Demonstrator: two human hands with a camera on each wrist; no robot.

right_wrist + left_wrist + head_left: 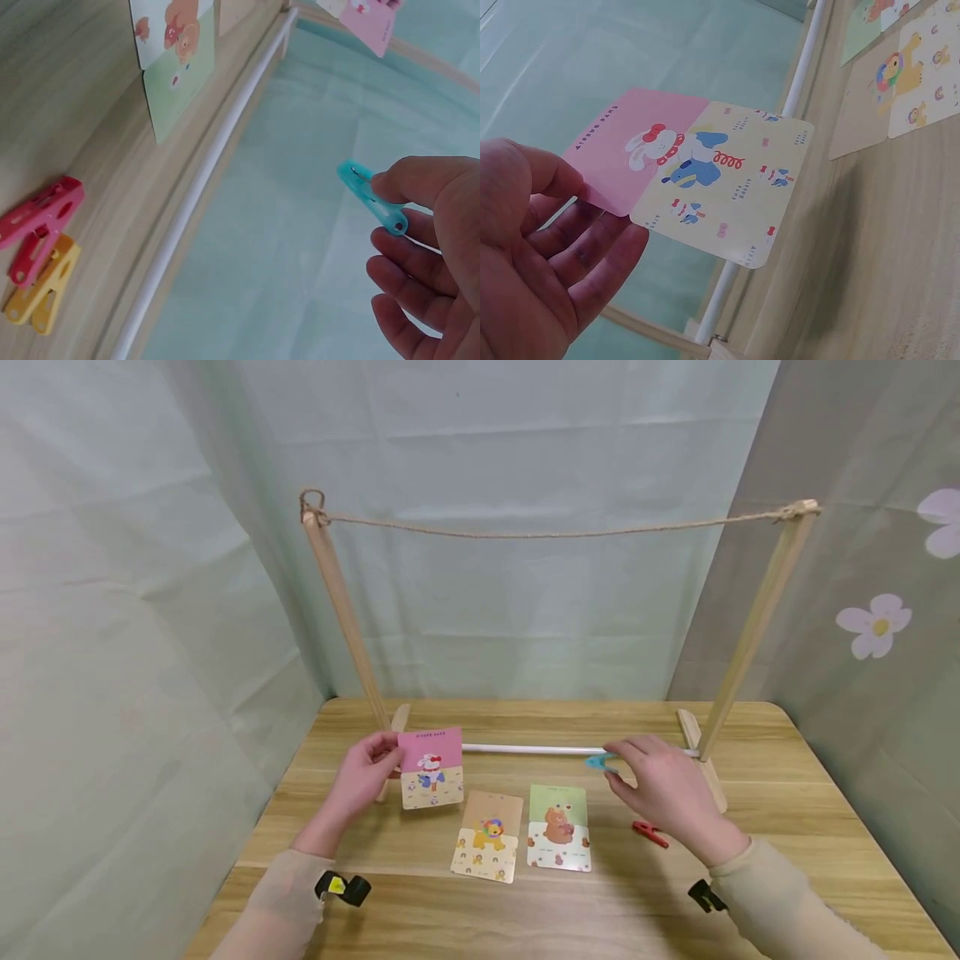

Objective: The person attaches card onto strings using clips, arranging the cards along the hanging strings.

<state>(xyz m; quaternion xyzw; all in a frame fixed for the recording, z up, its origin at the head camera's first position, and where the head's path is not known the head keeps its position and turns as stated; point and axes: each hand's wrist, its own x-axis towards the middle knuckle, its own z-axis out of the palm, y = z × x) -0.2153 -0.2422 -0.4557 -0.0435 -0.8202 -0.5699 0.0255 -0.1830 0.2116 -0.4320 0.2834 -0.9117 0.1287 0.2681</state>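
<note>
My left hand [369, 774] pinches the pink and cream rabbit card [432, 768] by its left edge, lifted above the table. In the left wrist view the card [697, 176] is seen whole, with the thumb on its pink part. A turquoise clothespin [371, 196] is pinched between thumb and index of my right hand [663, 785], also off the table. Two cards lie flat between the hands: a brown and cream lion card [487, 837] and a green and white bear card [559, 828].
A twine line [525, 535] runs between two wooden posts [345, 602], joined low down by a white bar [532, 749]. On the wooden table [420, 918], a red clothespin [649, 834] lies below my right hand, beside a yellow clothespin [45, 289]. Curtains hang behind.
</note>
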